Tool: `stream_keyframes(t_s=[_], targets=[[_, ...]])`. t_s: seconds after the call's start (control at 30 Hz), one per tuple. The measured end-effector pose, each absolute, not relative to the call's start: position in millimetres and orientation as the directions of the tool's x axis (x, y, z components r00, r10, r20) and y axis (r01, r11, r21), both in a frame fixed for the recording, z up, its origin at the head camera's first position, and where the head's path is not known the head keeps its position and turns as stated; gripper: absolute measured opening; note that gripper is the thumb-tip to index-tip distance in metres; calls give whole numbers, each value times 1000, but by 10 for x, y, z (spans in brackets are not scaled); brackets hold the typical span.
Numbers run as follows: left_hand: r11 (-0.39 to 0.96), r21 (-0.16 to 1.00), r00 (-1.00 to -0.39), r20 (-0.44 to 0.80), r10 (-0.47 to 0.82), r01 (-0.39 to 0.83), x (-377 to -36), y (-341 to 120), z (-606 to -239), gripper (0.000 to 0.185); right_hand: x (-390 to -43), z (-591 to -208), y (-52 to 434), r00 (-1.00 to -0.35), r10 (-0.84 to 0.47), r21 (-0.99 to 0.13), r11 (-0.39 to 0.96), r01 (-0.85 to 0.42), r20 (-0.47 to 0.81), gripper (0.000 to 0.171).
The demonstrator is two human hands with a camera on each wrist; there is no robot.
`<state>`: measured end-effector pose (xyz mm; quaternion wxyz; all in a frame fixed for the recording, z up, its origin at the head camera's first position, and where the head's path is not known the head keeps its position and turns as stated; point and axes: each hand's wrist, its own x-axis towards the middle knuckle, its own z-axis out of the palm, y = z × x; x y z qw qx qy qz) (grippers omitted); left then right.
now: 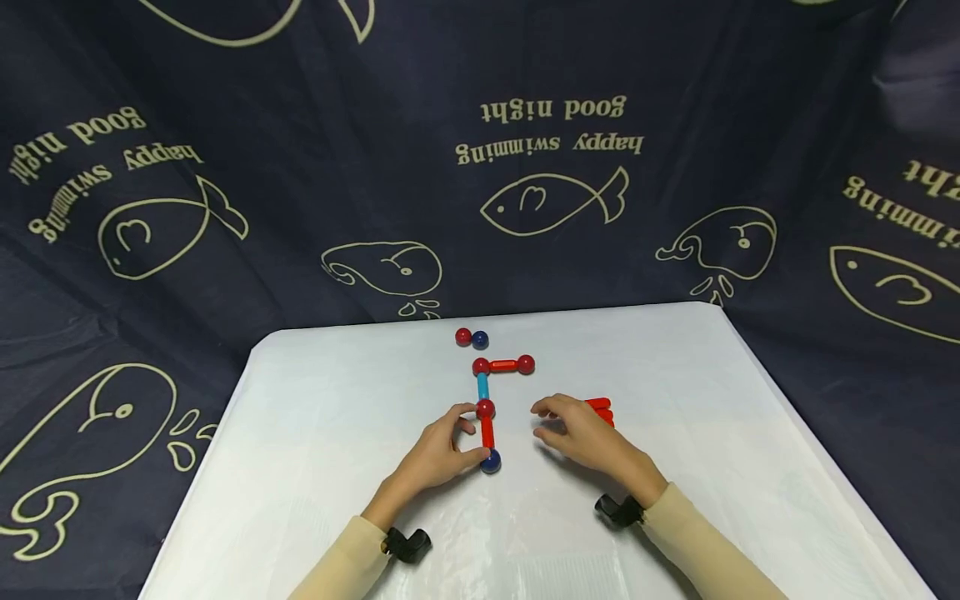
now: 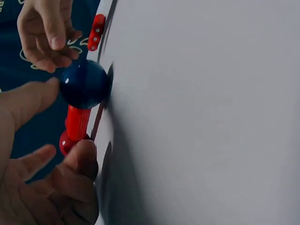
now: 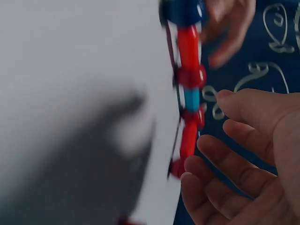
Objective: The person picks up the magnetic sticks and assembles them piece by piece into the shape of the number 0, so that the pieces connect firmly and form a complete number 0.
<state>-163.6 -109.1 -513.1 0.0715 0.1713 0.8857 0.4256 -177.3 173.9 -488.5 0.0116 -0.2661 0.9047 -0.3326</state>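
Near the middle of the white counter (image 1: 337, 433), toward its near edge: a chain of balls and rods (image 1: 484, 400), long axis running from near edge to far edge, then bending right at the far red ball. Left hand (image 1: 438, 454) at the chain's near end, thumb and fingers curled round the red rod (image 1: 487, 433) between red ball (image 1: 485, 408) and blue ball (image 1: 491, 461). Right hand (image 1: 581, 437) just right of the chain, apart from it, fingers loosely curled, holding nothing, over spare red rods (image 1: 600, 408). Left hand nearer. Two loose balls (image 1: 471, 337) near the far edge.
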Motion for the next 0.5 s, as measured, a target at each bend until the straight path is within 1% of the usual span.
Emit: stream_keyframes(t_s=[0.13,0.27,0.5], targets=[[579,775,-921,10,389,252,-1554,-1093,-5155,59,-1906,-4867,1988,-867,-444,-612,628,-481,226,31],[574,768,-915,39,401,284,-1517,-1093,-5208,50,-2017,-4895,2208,-888,-379,-612,647,-455,259,31],[542,784,-911,70,406,302,-1487,-1110,-5236,35,-2111,-5006,2470,-942,-281,-619,712,-332,183,32]])
